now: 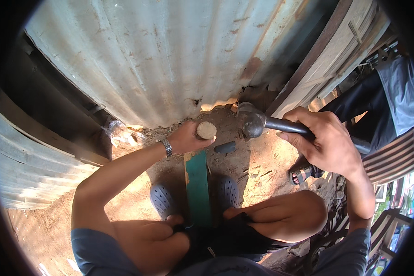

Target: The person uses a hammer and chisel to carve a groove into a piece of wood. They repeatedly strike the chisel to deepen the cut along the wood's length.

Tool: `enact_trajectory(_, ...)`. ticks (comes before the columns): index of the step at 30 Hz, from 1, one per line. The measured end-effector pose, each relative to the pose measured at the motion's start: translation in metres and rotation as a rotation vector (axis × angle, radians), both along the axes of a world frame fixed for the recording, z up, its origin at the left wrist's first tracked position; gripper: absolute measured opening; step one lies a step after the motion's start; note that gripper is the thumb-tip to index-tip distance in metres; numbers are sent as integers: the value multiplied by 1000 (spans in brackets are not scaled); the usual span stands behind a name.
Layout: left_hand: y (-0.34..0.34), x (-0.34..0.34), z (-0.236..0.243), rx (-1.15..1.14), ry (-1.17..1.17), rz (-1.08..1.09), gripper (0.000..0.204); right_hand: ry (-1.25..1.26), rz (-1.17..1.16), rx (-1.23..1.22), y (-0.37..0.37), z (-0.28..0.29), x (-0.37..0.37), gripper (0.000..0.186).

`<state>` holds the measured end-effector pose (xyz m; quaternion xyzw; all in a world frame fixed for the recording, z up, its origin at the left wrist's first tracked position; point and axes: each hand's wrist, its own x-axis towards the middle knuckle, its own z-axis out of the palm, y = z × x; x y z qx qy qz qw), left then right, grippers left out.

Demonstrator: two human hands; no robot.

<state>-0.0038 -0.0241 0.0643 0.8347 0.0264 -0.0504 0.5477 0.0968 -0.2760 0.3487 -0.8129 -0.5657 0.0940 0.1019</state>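
Fingers (303,115) wrapped: your right hand (330,141) grips dark hammer (275,123), head pointing left; your left hand (185,138) encircles tan-topped cylinder (207,130).

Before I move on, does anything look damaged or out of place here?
Yes, mostly wear: the metal sheet has rust patches and a ragged bottom edge, and the green plank has lost paint along its far left edge. Crumpled plastic lies on the ground like litter.
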Motion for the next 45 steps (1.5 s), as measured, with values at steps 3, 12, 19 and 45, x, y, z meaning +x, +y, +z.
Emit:
enact_trajectory(3, -2, -19, 11, 39, -23, 95, 48, -91, -49, 43, 5, -7, -18, 23)
enact_trajectory(12, -13, -4, -29, -208, -144, 135, 39, 295, -113, -66, 36, -132, -4, 33)
enact_trajectory(19, -19, 8, -22, -121, -74, 205, 40, 413, -200, 246, 41, -101, -5, 28)
enact_trajectory(45, -6, 28, -125, -102, -294, 63, 20, 358, -127, -233, 40, -134, 10, 42)
